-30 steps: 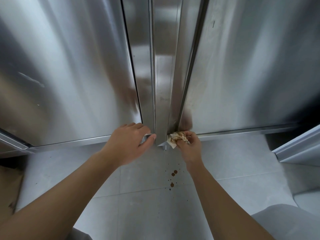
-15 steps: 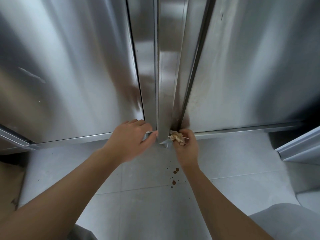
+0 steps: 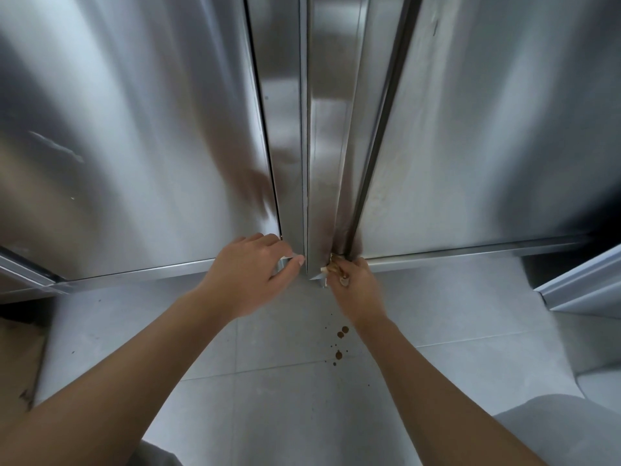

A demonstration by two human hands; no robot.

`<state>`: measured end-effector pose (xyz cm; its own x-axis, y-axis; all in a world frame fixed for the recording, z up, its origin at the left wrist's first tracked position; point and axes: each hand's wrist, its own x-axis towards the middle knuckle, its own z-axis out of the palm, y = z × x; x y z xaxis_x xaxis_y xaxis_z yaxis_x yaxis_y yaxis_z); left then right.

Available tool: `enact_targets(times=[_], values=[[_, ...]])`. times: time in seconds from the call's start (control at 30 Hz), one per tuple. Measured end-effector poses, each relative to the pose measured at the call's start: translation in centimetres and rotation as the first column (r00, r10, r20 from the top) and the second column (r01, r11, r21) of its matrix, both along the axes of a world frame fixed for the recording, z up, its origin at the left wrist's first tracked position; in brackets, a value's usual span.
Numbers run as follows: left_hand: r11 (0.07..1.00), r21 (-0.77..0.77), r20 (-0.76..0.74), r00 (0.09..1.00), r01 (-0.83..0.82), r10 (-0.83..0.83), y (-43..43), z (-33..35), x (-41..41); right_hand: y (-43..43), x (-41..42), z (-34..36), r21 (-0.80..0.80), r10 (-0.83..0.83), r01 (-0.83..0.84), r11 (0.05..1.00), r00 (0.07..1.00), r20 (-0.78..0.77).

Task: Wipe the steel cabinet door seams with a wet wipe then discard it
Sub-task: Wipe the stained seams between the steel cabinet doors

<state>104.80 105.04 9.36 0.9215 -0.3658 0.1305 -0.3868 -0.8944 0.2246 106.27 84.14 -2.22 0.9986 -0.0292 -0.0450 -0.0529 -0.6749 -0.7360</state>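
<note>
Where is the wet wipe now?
Head view, just right of centre: the wet wipe is bunched in the right hand at the foot of the right door seam, above brown drips on the floor.

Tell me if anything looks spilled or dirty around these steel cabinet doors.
Small brown droplets spot the pale grey tiled floor below the right hand, which grips a crumpled, brown-stained wet wipe at the steel door seam. They look like grime drips.

Cabinet doors (image 3: 141, 129): brushed silver steel. Wet wipe (image 3: 331, 266): white, stained brown. Floor (image 3: 268, 381): pale grey tile, brown drip spots (image 3: 340, 341).
</note>
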Motion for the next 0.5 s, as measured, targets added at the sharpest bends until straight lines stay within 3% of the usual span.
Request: enact_targets(times=[0.1, 0.3, 0.5], values=[[1.0, 0.0, -0.005, 1.0, 0.01, -0.01, 0.0, -0.2, 0.1, -0.8, 0.3, 0.2, -0.06, 0.025, -0.024, 0.998, 1.0, 0.006], [1.0, 0.009, -0.01, 1.0, -0.003, 0.003, -0.1, -0.3, 0.0, -0.5, -1.2, 0.0, -0.284, -0.115, 0.124, 0.951, 0.992, 0.047], [0.998, 0.056, -0.019, 0.999, -0.032, 0.033, 0.4, -0.2, -0.2, 1.0, 0.6, 0.0, -0.031, -0.072, 0.073, 0.997, 0.997, 0.025]])
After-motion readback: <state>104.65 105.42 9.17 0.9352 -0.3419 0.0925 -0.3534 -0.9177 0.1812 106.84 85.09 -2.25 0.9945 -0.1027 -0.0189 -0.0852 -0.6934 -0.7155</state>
